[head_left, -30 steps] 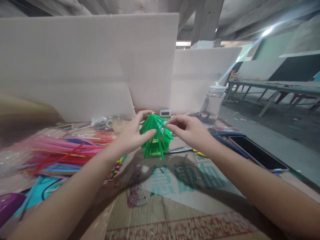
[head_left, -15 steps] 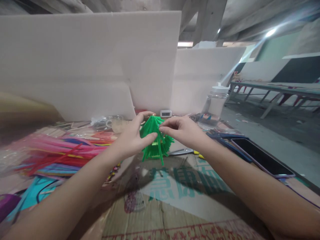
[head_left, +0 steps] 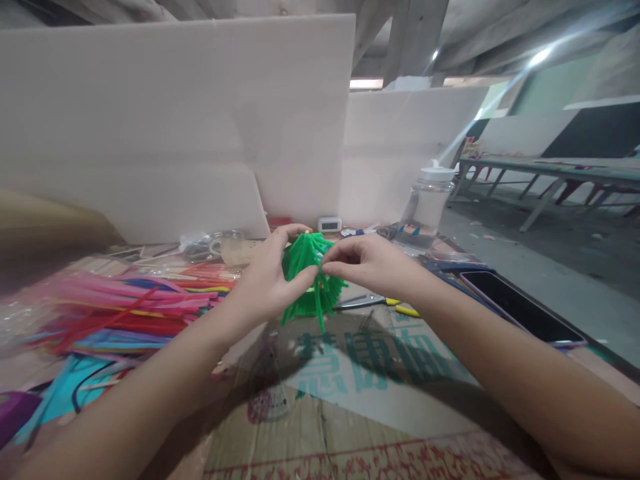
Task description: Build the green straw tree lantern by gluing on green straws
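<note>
A green fuzzy cone built of pipe cleaners (head_left: pixel 305 267) stands near the middle of the table, its strands fanning down from the top. My left hand (head_left: pixel 273 273) is wrapped round its left side, fingers behind the peak and thumb across the front. At the cone's right side my right hand (head_left: pixel 363 263) pinches with thumb and forefinger on a green strand. One strand hangs lower than the others at the front. Behind the right hand's wrist lie pliers with yellow handles (head_left: pixel 393 303).
Bundled coloured pipe cleaners (head_left: pixel 130 300) cover the left side. A water bottle (head_left: pixel 425 207) and a phone (head_left: pixel 520 307) are at the right. A small digital clock (head_left: pixel 329 225) sits before white boards (head_left: pixel 300 133). A purple object (head_left: pixel 17 410) lies at lower left.
The view has shifted slightly. My right fingertips have moved a little against the cone's right side, and its front strands have spread a bit. Both hands keep their hold.
</note>
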The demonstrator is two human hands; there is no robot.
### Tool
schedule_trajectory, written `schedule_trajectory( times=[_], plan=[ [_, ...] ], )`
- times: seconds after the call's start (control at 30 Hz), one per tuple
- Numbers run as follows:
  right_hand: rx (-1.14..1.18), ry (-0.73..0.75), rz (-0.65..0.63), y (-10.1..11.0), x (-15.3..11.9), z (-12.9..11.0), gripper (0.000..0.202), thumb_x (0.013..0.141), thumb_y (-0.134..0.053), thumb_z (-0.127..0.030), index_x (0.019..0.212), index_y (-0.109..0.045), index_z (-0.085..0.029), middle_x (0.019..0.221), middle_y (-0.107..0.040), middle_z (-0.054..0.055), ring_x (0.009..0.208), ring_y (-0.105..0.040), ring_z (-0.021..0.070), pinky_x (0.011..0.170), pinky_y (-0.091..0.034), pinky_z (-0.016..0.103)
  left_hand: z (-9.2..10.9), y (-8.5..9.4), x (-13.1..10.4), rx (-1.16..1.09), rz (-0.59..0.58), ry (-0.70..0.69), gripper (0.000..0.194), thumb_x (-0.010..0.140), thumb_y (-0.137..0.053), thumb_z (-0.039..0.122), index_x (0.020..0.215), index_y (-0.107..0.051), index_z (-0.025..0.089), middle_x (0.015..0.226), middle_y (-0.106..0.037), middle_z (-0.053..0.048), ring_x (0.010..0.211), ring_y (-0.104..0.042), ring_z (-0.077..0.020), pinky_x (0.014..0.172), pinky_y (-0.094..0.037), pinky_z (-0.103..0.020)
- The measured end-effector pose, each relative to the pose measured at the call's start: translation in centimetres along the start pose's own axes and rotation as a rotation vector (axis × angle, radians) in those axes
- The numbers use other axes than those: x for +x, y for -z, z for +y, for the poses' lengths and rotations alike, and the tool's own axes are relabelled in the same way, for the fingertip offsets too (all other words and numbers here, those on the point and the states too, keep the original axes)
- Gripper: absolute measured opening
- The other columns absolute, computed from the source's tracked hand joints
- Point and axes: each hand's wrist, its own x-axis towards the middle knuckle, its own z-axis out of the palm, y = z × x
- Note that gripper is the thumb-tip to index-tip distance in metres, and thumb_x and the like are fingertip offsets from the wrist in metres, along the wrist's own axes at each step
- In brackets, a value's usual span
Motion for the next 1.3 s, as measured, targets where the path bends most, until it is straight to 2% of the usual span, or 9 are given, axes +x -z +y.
schedule_trajectory(
  times=[0.23,0.7,1.0,1.1,1.3],
  plan=[
    [0.044,-0.031,0.065,-0.6,-0.1,-0.3,0.014,0.084,-0.061,-0.023,0.083,-0.072,-0.015,0.070,-0.065,0.000,0.063,-0.054,0.0106,0.057,-0.039,0.024,-0.2,-0.1,0.0,0.019,-0.001,-0.015,0.042,0.085,-0.058,0.030,0.122,-0.045,0.017,0.123,-0.057,-0.011,0.117,-0.055,-0.0255,0.101,-0.044,-0.042],
    [0.066,-0.026,0.033,-0.9,-0.1,-0.3,0.014,0.085,-0.061,-0.025,0.082,-0.071,-0.015,0.070,-0.063,0.000,0.063,-0.053,0.0099,0.057,-0.039,0.023,-0.4,0.0,-0.1,0.019,-0.001,-0.043,0.040,0.086,-0.056,0.028,0.122,-0.044,0.019,0.122,-0.057,-0.011,0.117,-0.055,-0.0262,0.101,-0.045,-0.043],
    [0.015,-0.017,0.071,-0.7,-0.1,-0.3,0.012,0.084,-0.060,-0.021,0.080,-0.070,-0.015,0.068,-0.063,-0.001,0.062,-0.052,0.0098,0.058,-0.039,0.023,-0.7,1.3,0.2,0.048,-0.151,-0.072,0.053,0.090,-0.058,0.038,0.135,-0.040,0.019,0.134,-0.054,-0.012,0.124,-0.052,-0.0272,0.106,-0.041,-0.043],
    [0.011,-0.021,0.071,-0.6,-0.2,-0.4,0.012,0.084,-0.060,-0.021,0.080,-0.070,-0.015,0.069,-0.063,-0.001,0.062,-0.052,0.0100,0.057,-0.039,0.023,-0.5,1.3,0.2,0.054,-0.129,-0.058,0.052,0.089,-0.060,0.041,0.133,-0.042,0.019,0.131,-0.057,-0.011,0.121,-0.055,-0.0272,0.104,-0.043,-0.043],
    [0.018,-0.010,0.075,-0.8,-0.3,-0.5,0.016,0.086,-0.059,-0.023,0.079,-0.071,-0.015,0.068,-0.062,-0.001,0.062,-0.051,0.0096,0.058,-0.038,0.023,-0.3,0.6,0.1,0.081,-0.049,-0.057,0.044,0.088,-0.057,0.035,0.128,-0.044,0.020,0.127,-0.058,-0.011,0.118,-0.056,-0.0269,0.101,-0.045,-0.043]
  ],
)
